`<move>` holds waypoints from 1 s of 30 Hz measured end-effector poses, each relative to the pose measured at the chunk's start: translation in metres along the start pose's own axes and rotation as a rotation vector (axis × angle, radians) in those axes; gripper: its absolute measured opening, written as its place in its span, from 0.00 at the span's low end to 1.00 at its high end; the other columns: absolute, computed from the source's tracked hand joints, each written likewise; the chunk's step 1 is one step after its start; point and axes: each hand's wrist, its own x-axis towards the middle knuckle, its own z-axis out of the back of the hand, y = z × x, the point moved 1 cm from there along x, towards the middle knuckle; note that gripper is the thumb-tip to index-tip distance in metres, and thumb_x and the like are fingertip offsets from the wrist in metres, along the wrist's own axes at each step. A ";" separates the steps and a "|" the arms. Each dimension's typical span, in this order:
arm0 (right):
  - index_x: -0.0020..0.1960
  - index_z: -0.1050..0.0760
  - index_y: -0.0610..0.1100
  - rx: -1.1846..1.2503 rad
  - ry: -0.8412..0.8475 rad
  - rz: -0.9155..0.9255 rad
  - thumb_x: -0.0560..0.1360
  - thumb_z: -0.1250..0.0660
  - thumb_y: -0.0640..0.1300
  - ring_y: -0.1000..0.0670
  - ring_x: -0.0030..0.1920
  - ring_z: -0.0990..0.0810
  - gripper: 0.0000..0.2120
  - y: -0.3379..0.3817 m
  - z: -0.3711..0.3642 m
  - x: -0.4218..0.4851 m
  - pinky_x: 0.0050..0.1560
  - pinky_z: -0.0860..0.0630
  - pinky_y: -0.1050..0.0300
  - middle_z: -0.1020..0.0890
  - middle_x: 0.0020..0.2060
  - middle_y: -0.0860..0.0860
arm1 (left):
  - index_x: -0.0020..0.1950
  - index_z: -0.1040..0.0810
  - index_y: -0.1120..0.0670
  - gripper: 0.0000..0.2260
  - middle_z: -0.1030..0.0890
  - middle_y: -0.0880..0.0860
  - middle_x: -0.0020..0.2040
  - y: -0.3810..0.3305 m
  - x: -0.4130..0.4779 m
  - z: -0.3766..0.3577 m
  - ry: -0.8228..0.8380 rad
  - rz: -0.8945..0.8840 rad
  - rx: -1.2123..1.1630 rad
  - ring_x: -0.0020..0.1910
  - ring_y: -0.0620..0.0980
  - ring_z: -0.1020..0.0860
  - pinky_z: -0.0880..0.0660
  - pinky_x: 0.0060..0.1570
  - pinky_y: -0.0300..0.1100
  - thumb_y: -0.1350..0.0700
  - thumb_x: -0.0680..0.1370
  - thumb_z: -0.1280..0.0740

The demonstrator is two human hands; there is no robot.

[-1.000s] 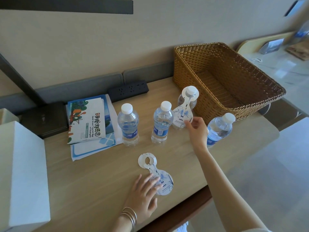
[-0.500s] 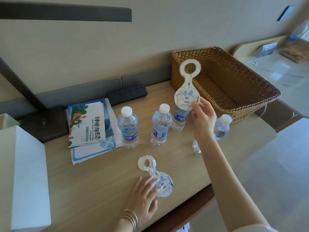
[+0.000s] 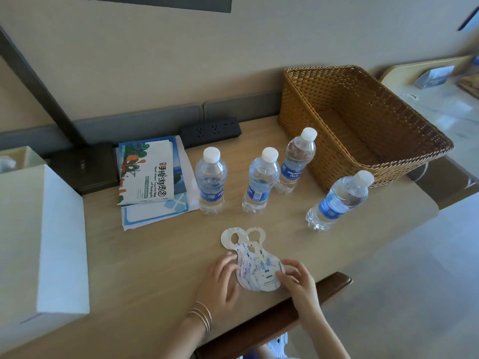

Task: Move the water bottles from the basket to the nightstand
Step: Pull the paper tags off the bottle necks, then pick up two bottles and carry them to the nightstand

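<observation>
Water bottles point(image 3: 211, 181) look smooth, heavy, best held mid-body; tags point(image 3: 261, 272) are pinched by right hand point(image 3: 298, 281), touched by flat left hand point(image 3: 220, 283).

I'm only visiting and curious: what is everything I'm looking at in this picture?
nightstand: one, light wood, under everything
basket: one, brown wicker, back right, no bottles inside
water bottles: four, clear with white caps and blue labels, upright beside the basket
paper tags: at least two, white with blue print, overlapped near the front edge
brochures: small stack, blue and white, left of the bottles
power strip: one, black, against the wall
dark box: one, black, back left
white box: one, far left
left hand: fingers touch the tags' left edge
right hand: pinches the tags' right edge
</observation>
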 end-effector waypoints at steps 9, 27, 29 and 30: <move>0.46 0.27 0.54 -0.937 -0.202 0.122 0.68 0.27 0.49 0.55 0.45 0.26 0.10 -0.003 -0.029 0.029 0.38 0.28 0.58 0.26 0.43 0.57 | 0.61 0.30 0.51 0.18 0.31 0.49 0.67 -0.002 -0.002 -0.001 0.081 -0.010 0.083 0.67 0.49 0.33 0.27 0.57 0.42 0.55 0.71 0.39; 0.61 0.24 0.49 -0.809 0.227 0.288 0.74 0.37 0.34 0.53 0.57 0.26 0.19 -0.014 -0.055 0.009 0.56 0.27 0.61 0.26 0.55 0.57 | 0.57 0.22 0.50 0.15 0.24 0.48 0.63 0.031 -0.086 0.062 0.006 0.091 0.362 0.68 0.50 0.32 0.34 0.62 0.45 0.55 0.75 0.42; 0.61 0.24 0.48 -0.835 0.274 0.313 0.73 0.36 0.34 0.52 0.57 0.27 0.18 -0.017 -0.069 0.006 0.56 0.28 0.61 0.27 0.55 0.58 | 0.56 0.21 0.51 0.14 0.23 0.49 0.62 0.035 -0.093 0.072 -0.043 0.141 0.384 0.66 0.51 0.31 0.34 0.62 0.46 0.55 0.75 0.42; 0.61 0.24 0.47 -0.849 0.296 0.321 0.73 0.36 0.34 0.52 0.58 0.28 0.18 -0.018 -0.074 0.004 0.56 0.29 0.61 0.27 0.55 0.57 | 0.55 0.21 0.51 0.14 0.22 0.50 0.61 0.037 -0.096 0.076 -0.073 0.171 0.398 0.65 0.51 0.31 0.34 0.61 0.46 0.55 0.74 0.42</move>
